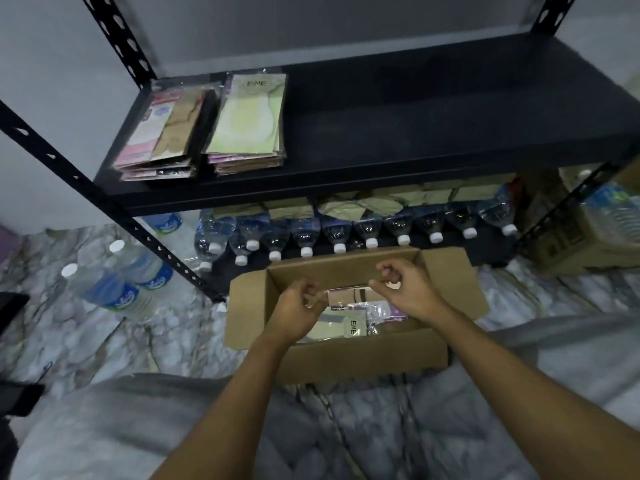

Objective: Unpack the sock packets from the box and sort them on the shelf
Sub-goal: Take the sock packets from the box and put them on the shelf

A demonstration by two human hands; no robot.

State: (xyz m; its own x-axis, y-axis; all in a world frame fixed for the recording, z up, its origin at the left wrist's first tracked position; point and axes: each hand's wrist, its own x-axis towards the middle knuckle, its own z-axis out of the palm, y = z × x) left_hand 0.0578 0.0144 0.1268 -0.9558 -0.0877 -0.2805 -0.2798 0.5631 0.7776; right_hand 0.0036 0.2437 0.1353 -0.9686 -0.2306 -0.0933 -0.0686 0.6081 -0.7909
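Pinching one packet [348, 294] over box [363, 358]: left hand [298, 308] one end, right hand [403, 289] other. Long axis hand-to-hand. Shelf [415, 133] stacks [247, 123] ahead-left, nearer left hand.

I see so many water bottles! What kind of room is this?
Probably a storeroom: a black metal rack holds stacked sock packets, water bottles lie in a row beneath, and an open cardboard box sits on the floor.

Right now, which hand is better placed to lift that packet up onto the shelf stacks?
Probably the left hand. It and the right hand both pinch the packet in the box, but the stacks lie at the left end of the shelf, on its side.
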